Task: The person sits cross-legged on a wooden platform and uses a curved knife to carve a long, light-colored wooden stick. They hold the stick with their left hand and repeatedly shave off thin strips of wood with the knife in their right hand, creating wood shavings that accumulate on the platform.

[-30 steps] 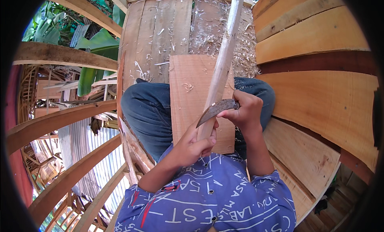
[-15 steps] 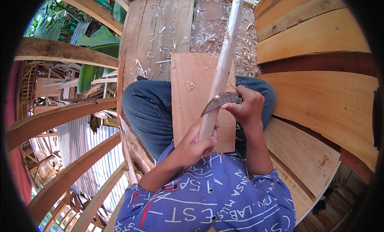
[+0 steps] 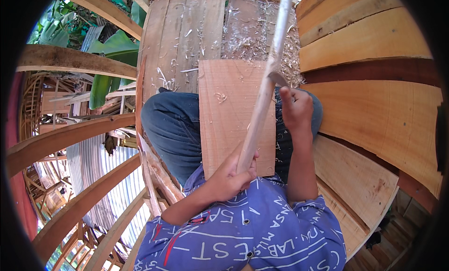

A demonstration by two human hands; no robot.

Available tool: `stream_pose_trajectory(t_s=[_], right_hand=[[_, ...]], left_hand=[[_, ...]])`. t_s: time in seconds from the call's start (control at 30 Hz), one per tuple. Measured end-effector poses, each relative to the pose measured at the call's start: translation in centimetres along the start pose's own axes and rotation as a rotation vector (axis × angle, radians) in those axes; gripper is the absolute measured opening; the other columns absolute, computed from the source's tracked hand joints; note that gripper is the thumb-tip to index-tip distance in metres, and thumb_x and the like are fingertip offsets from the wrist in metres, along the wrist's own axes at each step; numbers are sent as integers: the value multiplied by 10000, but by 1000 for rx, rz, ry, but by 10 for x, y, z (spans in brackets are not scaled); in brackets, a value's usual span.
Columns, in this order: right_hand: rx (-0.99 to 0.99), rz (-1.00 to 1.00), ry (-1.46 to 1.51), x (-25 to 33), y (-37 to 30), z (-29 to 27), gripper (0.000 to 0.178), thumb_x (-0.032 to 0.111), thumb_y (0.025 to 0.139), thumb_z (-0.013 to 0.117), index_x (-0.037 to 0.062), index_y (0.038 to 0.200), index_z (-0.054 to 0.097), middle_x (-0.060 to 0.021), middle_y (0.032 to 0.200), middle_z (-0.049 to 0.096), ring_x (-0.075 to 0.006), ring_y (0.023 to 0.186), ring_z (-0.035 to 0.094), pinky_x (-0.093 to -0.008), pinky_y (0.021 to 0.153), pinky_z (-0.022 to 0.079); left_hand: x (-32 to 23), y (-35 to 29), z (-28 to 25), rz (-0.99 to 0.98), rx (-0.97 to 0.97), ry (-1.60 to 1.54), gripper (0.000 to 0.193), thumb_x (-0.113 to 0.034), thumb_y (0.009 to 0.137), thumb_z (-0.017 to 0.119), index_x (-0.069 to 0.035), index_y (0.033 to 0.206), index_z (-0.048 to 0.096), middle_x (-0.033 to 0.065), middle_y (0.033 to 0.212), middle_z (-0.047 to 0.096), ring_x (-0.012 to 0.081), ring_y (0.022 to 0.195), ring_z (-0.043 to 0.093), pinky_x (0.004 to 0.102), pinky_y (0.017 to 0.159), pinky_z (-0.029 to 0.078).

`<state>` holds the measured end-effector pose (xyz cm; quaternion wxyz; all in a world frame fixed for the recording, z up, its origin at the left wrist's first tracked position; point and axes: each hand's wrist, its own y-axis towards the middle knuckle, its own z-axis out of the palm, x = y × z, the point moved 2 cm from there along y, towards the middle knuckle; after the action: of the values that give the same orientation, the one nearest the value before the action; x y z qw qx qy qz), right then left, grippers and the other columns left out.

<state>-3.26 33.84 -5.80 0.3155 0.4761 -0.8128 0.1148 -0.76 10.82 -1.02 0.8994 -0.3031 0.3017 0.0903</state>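
Right grip (image 3: 295, 107) hides knife (image 3: 278, 78) handle; stick (image 3: 264, 91) top cut off

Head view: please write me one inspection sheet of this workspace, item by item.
Surface: flat wooden board lies across the person's lap; plank floor beyond.
Job's things: long pale wooden stick, slanting over the board; curved knife blade set against it.
Clutter: wood shavings spread over the floor, a few on the board.
Grippers: left hand closed round the stick's lower end; right hand closed on the knife.
Cables: nothing seen.
Surroundings: curved wooden planks at right, bent wooden ribs at left, green leaves outside.
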Motion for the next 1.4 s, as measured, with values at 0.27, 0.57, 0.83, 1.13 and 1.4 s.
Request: stream_pose_trajectory(t_s=[0.27,0.57,0.83,1.13,1.4], right_hand=[[15,45,325,-18,3,-24,736,689,856,484,-16,644,512,-49,517,399,-145,505,379,-342,484,329],[380,7,572,21,-46,-2,767,755,776,525,3,621,526,-73,493,416,-170,458,473,-323,461,373],[319,-223,84,33,-45,-18,692,741,652,632,51,620,606,-123,509,537,-314,507,599,-380,468,455],[225,-245,-26,32,-41,-18,720,769,558,670,65,545,518,-87,478,498,-272,450,569,-349,428,420],[113,-259,-56,24,-40,-9,766,817,514,647,73,523,465,-64,449,445,-248,415,532,-335,413,400]], left_hand=[[8,7,-5,-40,76,79,358,-71,877,533,-25,1202,390,20,804,456,67,560,429,221,484,363],[-27,20,-8,132,-205,488,297,-140,927,536,-7,1165,418,25,800,449,71,612,424,223,520,363],[-36,17,-2,97,-276,493,243,-144,912,587,-8,1058,448,44,815,510,91,752,467,253,640,397],[-34,16,-1,130,-306,563,214,-108,909,551,-32,1096,480,-2,758,440,52,579,403,207,514,342],[-30,15,-5,208,-285,736,281,-117,905,528,55,1123,487,86,884,436,154,782,447,298,713,382]])
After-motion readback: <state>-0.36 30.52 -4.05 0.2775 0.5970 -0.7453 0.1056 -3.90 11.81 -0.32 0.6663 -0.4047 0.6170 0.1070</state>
